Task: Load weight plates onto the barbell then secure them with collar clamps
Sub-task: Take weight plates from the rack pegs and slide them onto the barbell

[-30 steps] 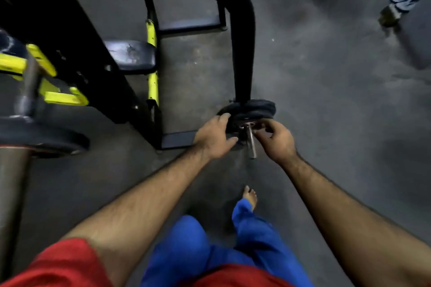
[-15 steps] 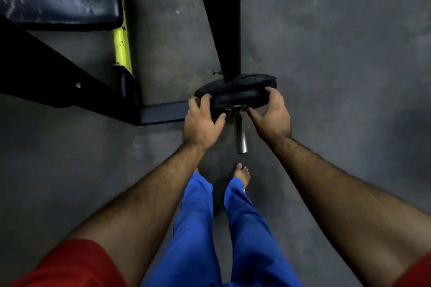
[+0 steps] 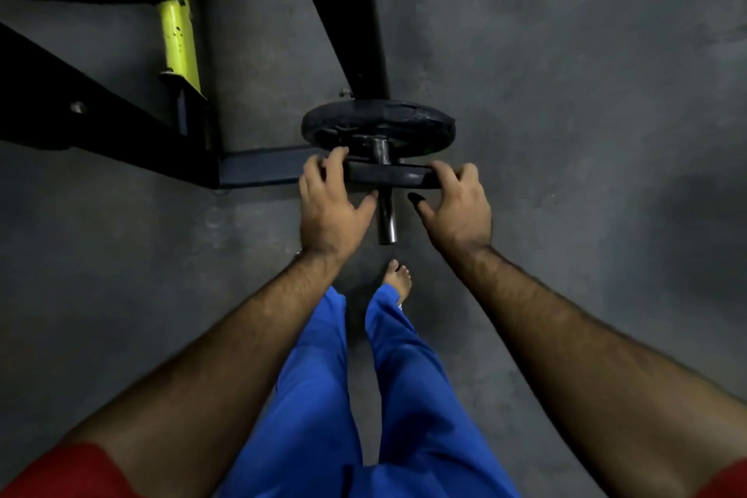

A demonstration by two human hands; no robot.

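We count two round black plates on one steel bar (image 3: 385,214): the far plate (image 3: 378,129), thick with a rough, chipped rim, and the near plate (image 3: 394,176), thinner and smoother. Our left hand (image 3: 329,206) and right hand (image 3: 458,202) curl around the near plate's opposite edges. The bar's long axis points toward us, above the grey concrete floor (image 3: 566,93).
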